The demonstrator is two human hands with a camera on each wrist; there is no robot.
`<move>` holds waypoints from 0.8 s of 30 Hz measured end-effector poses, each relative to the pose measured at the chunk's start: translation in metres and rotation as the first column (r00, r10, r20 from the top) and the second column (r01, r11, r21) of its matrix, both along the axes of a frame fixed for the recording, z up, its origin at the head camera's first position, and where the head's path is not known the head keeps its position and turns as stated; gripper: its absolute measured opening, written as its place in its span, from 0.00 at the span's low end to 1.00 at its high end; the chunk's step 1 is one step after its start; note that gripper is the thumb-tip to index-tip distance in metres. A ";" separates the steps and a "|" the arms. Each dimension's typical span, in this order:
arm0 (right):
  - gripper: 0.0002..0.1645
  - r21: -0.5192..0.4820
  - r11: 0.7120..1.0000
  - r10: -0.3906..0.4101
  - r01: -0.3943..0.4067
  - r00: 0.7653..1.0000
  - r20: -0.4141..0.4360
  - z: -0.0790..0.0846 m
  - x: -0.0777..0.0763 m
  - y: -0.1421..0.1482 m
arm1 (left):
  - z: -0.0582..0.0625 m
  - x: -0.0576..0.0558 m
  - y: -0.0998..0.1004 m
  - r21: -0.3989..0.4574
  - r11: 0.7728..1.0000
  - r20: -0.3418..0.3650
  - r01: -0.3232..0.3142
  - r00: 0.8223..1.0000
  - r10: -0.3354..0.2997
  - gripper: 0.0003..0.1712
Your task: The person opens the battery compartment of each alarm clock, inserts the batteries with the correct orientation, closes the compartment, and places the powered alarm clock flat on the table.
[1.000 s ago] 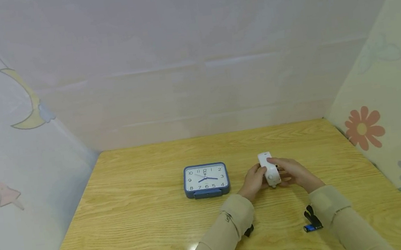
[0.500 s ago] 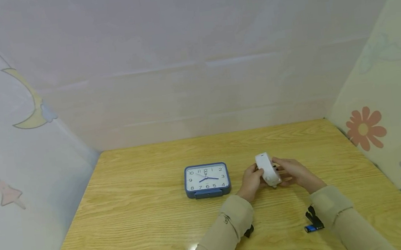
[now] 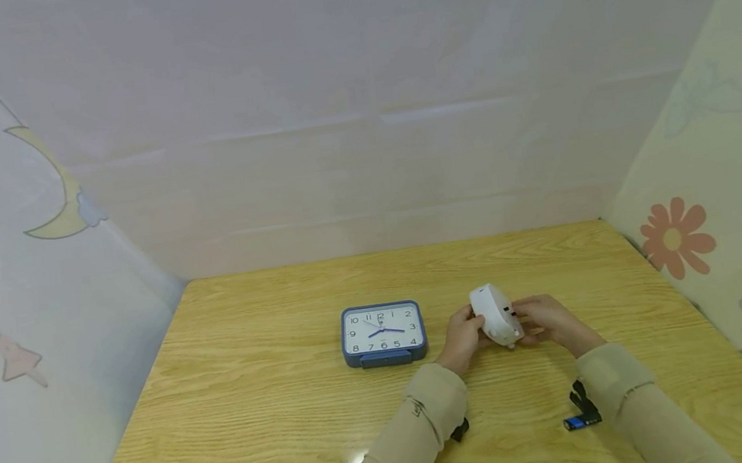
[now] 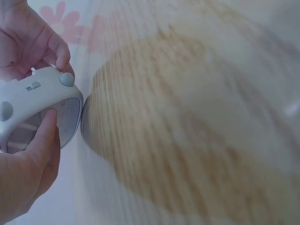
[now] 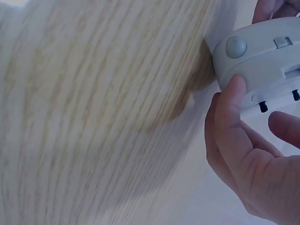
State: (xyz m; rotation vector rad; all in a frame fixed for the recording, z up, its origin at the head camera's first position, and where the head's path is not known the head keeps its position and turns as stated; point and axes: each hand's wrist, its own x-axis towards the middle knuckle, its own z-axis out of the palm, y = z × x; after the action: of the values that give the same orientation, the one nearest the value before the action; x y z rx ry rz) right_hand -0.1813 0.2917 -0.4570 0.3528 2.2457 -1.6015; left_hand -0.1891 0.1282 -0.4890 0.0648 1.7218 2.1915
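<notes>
A small white alarm clock (image 3: 493, 317) is tilted between my hands at the right of the table. My left hand (image 3: 463, 337) grips it from the left, and the left wrist view shows the thumb (image 4: 44, 131) across the dial side. My right hand (image 3: 546, 321) holds the back and lower edge with bent fingers. In the right wrist view its index fingertip (image 5: 236, 86) touches the shell, while the thumb (image 5: 283, 126) stands apart near the black pegs (image 5: 263, 107) on the back. Rounded grey feet (image 4: 66, 79) show on the rim.
A blue rectangular clock (image 3: 383, 335) with a white dial lies left of my hands. A blue-and-black cylinder like a battery (image 3: 578, 422) lies near my right sleeve (image 3: 613, 368), beside a black strap-like piece (image 3: 581, 397). Wood-grain tabletop (image 3: 259, 397) meets pale curtain walls behind and at the sides.
The white alarm clock has turned so its back with black pegs shows more, and it has shifted slightly left. My right fingers have come off its top and lie along the back.
</notes>
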 end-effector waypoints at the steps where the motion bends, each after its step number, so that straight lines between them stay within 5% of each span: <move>1: 0.29 0.010 1.000 0.002 -0.002 1.000 -0.003 0.000 0.000 0.000 | 0.000 0.000 0.000 -0.001 1.000 -0.006 0.001 1.000 -0.001 0.21; 18: 0.28 0.205 0.979 0.035 -0.012 0.994 -0.108 -0.003 0.001 -0.002 | -0.008 -0.001 -0.002 0.041 0.999 -0.020 -0.022 1.000 0.022 0.23; 24: 0.28 0.188 0.982 0.011 0.012 0.993 -0.121 -0.003 0.002 -0.002 | -0.008 -0.001 -0.004 0.005 0.999 -0.019 -0.040 0.999 0.040 0.24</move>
State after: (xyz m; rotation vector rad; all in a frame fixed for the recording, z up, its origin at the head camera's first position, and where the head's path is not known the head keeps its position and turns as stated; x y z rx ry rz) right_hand -0.1797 0.2898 -0.4596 0.3113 2.4986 -1.4494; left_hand -0.1906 0.1241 -0.4971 0.0529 1.7428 2.2306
